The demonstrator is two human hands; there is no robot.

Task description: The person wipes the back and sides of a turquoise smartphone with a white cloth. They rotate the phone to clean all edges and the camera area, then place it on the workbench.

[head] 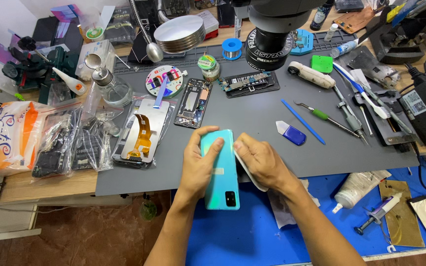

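1. As the left hand point(199, 165) grips the turquoise phone point(221, 172) back-up, its fingers clasp the left edge over the grey mat's point(252, 118) front edge.
2. The right hand point(262, 162) pinches a white cloth point(248, 173) against the phone's right side.
3. Judgement: steady grip, light even strokes.
4. Blue pry tool point(291, 133) lies near.

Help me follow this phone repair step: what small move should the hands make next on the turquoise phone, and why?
Probably slide the white cloth further along the turquoise phone's glossy back. The right hand presses the cloth against the phone's right edge, while the left hand grips the phone from the other side, so a wiping stroke toward the camera end seems likeliest.
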